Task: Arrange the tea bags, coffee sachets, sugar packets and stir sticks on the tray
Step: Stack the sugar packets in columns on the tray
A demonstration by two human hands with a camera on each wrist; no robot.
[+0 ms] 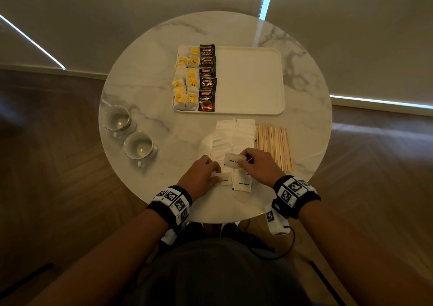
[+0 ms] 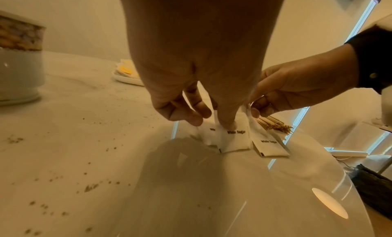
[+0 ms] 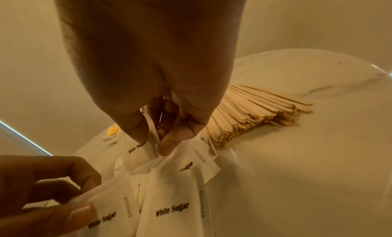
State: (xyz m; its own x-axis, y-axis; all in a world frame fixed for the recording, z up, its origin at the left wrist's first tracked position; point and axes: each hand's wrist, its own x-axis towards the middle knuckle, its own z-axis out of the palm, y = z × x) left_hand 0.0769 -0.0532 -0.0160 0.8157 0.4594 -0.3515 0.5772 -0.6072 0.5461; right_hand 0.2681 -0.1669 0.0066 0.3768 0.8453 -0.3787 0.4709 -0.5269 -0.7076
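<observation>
A white tray [image 1: 250, 80] lies on the far half of the round table. Along its left side sit two columns of tea bags [image 1: 186, 78] and one column of dark coffee sachets [image 1: 207, 78]. White sugar packets [image 1: 234, 134] lie spread on the table in front of the tray, with wooden stir sticks [image 1: 274, 146] to their right. My left hand [image 1: 206, 172] pinches a sugar packet [image 2: 232, 138] at the near end of the spread. My right hand [image 1: 255, 162] pinches another sugar packet [image 1: 234, 160], lifted a little; it also shows in the right wrist view [image 3: 135, 155].
Two white cups [image 1: 138, 146] stand at the table's left edge. The table's near rim [image 1: 210, 219] is just below my wrists. One more sugar packet [image 1: 242, 184] lies between my hands. The tray's right two thirds hold nothing.
</observation>
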